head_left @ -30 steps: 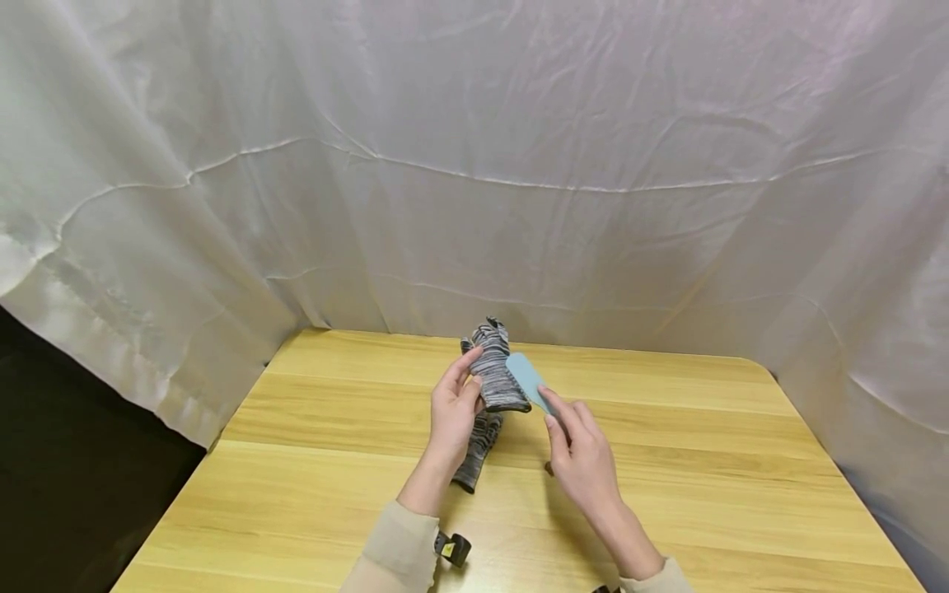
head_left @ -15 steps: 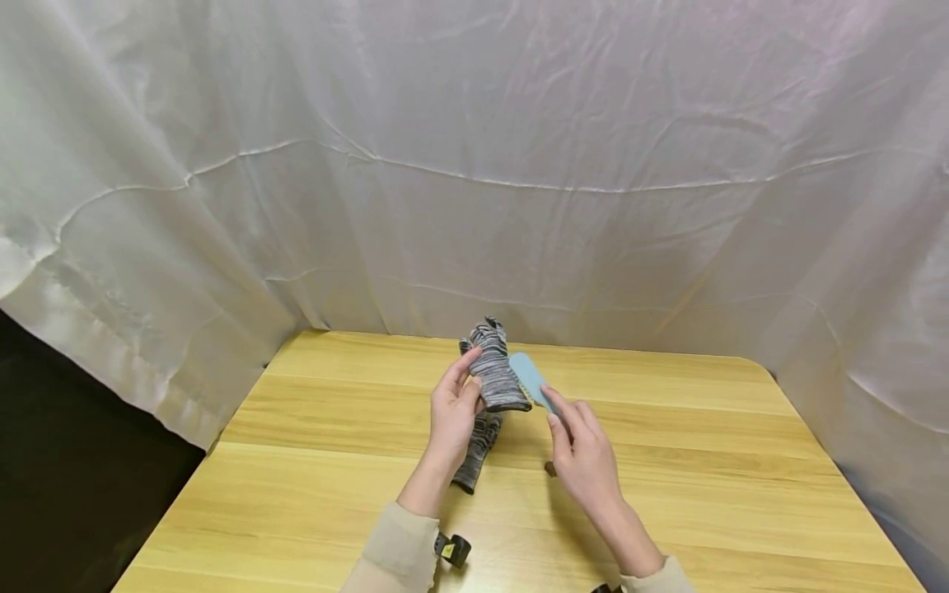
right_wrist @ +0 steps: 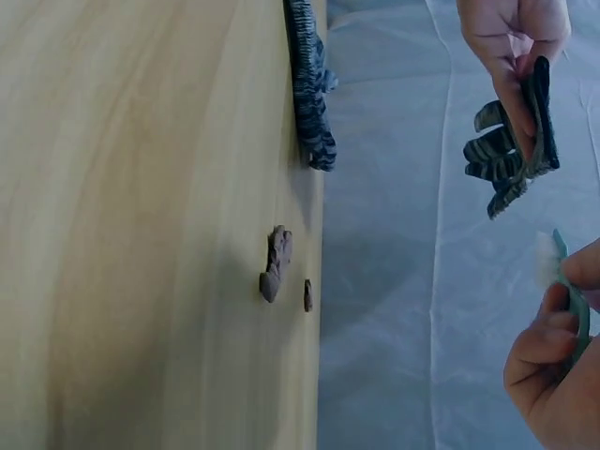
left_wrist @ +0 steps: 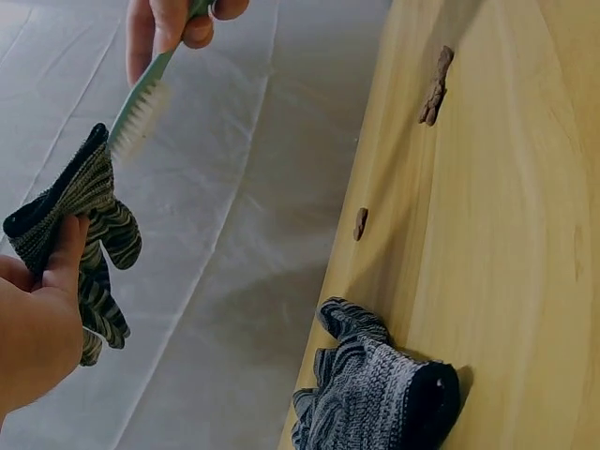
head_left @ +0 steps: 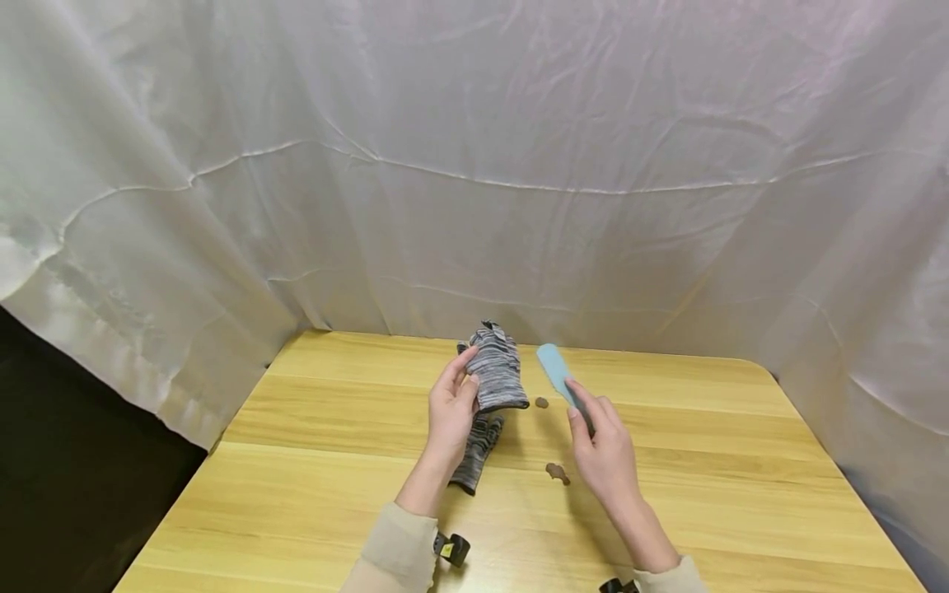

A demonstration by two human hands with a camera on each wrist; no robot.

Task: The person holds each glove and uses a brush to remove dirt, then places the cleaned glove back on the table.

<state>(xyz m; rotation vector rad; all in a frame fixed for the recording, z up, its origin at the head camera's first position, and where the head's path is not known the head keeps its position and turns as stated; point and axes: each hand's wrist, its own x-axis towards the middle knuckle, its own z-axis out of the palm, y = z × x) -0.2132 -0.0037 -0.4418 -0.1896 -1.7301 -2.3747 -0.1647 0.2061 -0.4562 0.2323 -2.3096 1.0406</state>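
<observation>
My left hand (head_left: 450, 403) pinches a grey-and-black knit glove (head_left: 498, 371) by its side near the cuff, holding it up above the table. In my right hand (head_left: 604, 445) is a light blue brush (head_left: 554, 368) with pale bristles (left_wrist: 141, 120), gripped by its handle. The brush stands just right of the glove in the head view, with a gap between them. A second knit glove (head_left: 478, 455) of the same pattern lies on the table below my left hand; the left wrist view shows its dark cuff (left_wrist: 431, 408).
Brown lumps lie on the wooden table (head_left: 311, 494): a small one (head_left: 542, 403) behind and a longer piece (head_left: 557, 473) nearer me, left of my right hand. A pale grey curtain (head_left: 474, 231) hangs behind the table and along its sides.
The brush has moved right, away from the glove's edge, with my right hand. Both brown lumps now show on the table. The glove in my left hand has shifted slightly.
</observation>
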